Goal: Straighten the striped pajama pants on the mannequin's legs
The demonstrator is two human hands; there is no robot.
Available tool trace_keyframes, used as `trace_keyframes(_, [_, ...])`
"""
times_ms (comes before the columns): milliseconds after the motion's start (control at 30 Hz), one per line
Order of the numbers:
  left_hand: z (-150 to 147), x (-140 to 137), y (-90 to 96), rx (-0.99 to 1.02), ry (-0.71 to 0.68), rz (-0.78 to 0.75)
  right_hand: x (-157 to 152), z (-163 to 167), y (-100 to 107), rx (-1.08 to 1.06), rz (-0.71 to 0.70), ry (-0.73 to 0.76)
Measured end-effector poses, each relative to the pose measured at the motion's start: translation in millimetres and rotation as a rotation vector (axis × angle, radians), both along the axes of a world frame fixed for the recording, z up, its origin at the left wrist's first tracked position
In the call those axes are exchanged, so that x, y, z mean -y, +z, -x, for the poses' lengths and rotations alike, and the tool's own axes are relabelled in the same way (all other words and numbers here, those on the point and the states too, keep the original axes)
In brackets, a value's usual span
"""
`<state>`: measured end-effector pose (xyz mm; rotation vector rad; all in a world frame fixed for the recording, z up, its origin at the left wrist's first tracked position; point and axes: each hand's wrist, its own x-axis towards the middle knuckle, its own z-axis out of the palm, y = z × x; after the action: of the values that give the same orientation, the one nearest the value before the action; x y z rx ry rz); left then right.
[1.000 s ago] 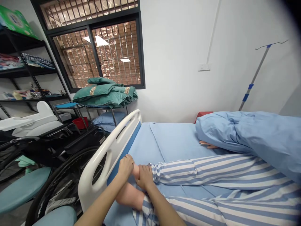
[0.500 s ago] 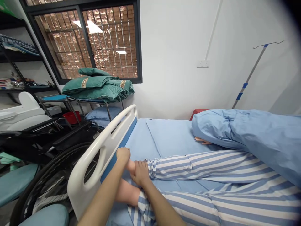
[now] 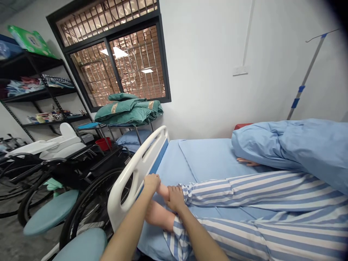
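Observation:
A figure in blue-and-white striped trousers (image 3: 261, 188) lies on the bed, with both feet bare. My left hand (image 3: 151, 182) is closed over the toe end of the far foot (image 3: 163, 191). Just to its right, my right hand (image 3: 175, 197) wraps around the same leg at the ankle, beside the gathered trouser cuff. The near foot (image 3: 160, 216) rests on the sheet between my forearms, its toes partly behind my left arm. A blue quilt (image 3: 293, 145) covers the upper body, and a hand (image 3: 247, 162) of the figure sticks out from under it.
A white footboard (image 3: 136, 165) stands left of the feet. Beyond it is a black wheelchair (image 3: 95, 177) with pale green footplates (image 3: 51, 214). Folded green quilts (image 3: 130, 110) lie on a stand under the window. An IV pole (image 3: 310, 72) rises behind the bed.
The view has turned left and up, so everything sits further right in the picture and more of the shelves shows. Both hands keep their hold on the far foot and ankle.

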<state>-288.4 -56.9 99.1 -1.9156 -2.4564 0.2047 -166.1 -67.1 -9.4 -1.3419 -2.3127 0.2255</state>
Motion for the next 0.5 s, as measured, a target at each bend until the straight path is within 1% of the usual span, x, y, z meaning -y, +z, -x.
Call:
trace_keyframes(133, [-19, -18, -6.2, -0.063, 0.043, 0.014, 0, -6, 0, 0.010, 0.008, 0.021])
trace_keyframes(267, [-23, -35, -15.7, -0.112, 0.081, 0.068, -3, -5, -3, 0.021, 0.008, 0.000])
trace_keyframes(367, [-16, -41, -18.6, -0.056, 0.069, 0.053, -6, -3, -6, 0.019, 0.007, -0.006])
trace_keyframes(500, [-5, -39, -15.8, 0.098, 0.005, -0.041, -8, -1, -7, 0.040, 0.004, -0.006])
